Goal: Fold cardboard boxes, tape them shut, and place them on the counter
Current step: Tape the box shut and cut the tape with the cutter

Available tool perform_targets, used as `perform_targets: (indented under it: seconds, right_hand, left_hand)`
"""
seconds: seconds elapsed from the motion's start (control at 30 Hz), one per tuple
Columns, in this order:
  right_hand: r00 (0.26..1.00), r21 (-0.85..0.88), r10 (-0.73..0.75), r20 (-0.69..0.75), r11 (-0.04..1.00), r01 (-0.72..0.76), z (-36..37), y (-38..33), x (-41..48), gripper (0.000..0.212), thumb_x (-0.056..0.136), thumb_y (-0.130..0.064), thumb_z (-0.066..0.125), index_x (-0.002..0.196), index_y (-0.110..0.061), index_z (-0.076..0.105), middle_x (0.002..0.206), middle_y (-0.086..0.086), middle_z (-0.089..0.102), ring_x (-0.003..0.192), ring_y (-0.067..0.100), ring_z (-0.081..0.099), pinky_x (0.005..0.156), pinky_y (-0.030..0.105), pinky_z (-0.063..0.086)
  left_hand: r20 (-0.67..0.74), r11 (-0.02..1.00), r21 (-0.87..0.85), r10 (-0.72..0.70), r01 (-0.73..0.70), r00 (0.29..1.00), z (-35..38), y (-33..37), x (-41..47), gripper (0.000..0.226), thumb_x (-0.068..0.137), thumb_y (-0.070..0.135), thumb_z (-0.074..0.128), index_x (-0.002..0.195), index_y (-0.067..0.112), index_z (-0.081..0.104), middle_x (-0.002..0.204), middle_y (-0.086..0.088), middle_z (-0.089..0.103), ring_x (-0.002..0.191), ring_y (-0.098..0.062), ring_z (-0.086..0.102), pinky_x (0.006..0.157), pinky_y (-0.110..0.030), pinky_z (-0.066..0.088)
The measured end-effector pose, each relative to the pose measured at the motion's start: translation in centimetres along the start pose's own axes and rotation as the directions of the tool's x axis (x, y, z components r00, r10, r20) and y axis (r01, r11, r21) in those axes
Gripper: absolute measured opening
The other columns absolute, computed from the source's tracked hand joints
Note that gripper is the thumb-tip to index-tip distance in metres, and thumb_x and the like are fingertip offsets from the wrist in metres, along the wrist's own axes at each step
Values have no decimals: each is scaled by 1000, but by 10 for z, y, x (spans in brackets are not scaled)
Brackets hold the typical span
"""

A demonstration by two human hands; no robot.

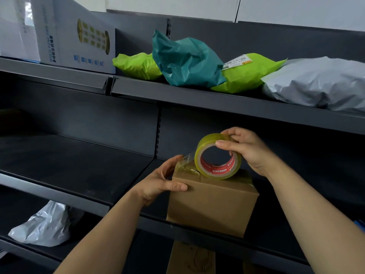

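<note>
Presently, the cardboard box (211,202) on the dark shelf (79,169) is steadied at its left end by the left hand (164,180), while the tape roll (217,156), gripped by the right hand (245,149), is stood on the lid, the strip running leftwards.

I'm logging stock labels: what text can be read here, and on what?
"DAGO": shipping label on the lime green mailer; its other print is too small.
Tape roll, red core: white brand lettering, too blurred.
White carton: blue Chinese lettering, too blurred.
Cardboard box: no text.
</note>
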State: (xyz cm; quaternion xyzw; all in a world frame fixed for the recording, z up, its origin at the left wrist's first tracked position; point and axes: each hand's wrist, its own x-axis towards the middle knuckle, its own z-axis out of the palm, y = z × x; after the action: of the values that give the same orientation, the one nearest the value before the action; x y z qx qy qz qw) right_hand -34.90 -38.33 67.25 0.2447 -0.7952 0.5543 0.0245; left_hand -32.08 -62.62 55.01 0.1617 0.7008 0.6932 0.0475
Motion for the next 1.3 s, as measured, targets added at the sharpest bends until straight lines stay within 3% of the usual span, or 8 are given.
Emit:
perform_targets:
  seconds: [0.2,0.33,0.4,0.57,0.83,1.1,1.23,1.3]
  right_hand:
    - [1000,-107,-6,-1,994,6,-24,-1,-6,35,71,-15,80,101,-7,64,66,-10,69,75,9,65,78,20,48]
    - [999,-187,30,43,982,-21,-30,-9,-6,31,72,-15,80,99,-10,66,76,-5,72,74,5,67,72,15,48]
    - [998,-234,50,50,972,-37,-38,-11,-6,33,70,-15,81,99,-8,67,84,2,74,79,10,68,78,20,49]
    - [995,-322,77,70,945,-51,-51,-13,-11,51,53,-38,80,98,-16,71,92,3,75,92,19,70,91,32,50]
    - [995,-298,68,69,953,-45,-63,-13,-22,35,65,-26,79,96,-15,69,91,5,74,89,17,68,85,27,50]
    - [995,-343,70,69,938,-42,-70,-14,-23,42,62,-24,83,97,-9,67,96,16,73,86,22,67,86,36,51]
    - [997,-283,56,60,958,-37,-71,-9,-26,46,57,-33,80,97,-12,69,93,9,74,86,16,69,84,29,51]
    - [998,-229,42,48,973,-30,-71,-4,-29,45,58,-34,78,98,-15,70,90,3,75,82,9,69,75,20,52]
  left_hand:
    - [-3,1000,6,14,-14,1000,3,-1,2,109,41,41,96,137,40,44,141,8,53,129,-13,51,108,-36,42]
    - [-18,1000,5,21,-21,1000,4,-2,1,96,47,30,91,132,42,47,138,10,55,129,-13,51,109,-37,41]
    - [-20,1000,0,21,-21,1000,4,-2,2,94,49,27,89,132,41,47,137,11,56,128,-13,52,107,-35,42]
    - [-8,1000,6,21,-21,1000,4,-1,3,102,43,34,93,133,40,47,137,12,57,127,-11,53,104,-31,43]
    - [0,1000,11,17,-17,1000,7,-1,6,107,37,41,96,133,40,48,136,12,58,127,-13,53,105,-34,43]
    - [7,1000,10,19,-19,1000,11,-1,6,108,38,39,96,134,38,48,135,13,58,127,-13,53,105,-34,43]
    - [5,1000,15,15,-15,1000,11,0,5,108,37,41,96,134,38,48,134,14,58,125,-11,54,101,-30,44]
    - [5,1000,19,15,-15,1000,12,1,5,109,37,42,96,134,38,47,134,15,59,124,-10,55,99,-29,45]
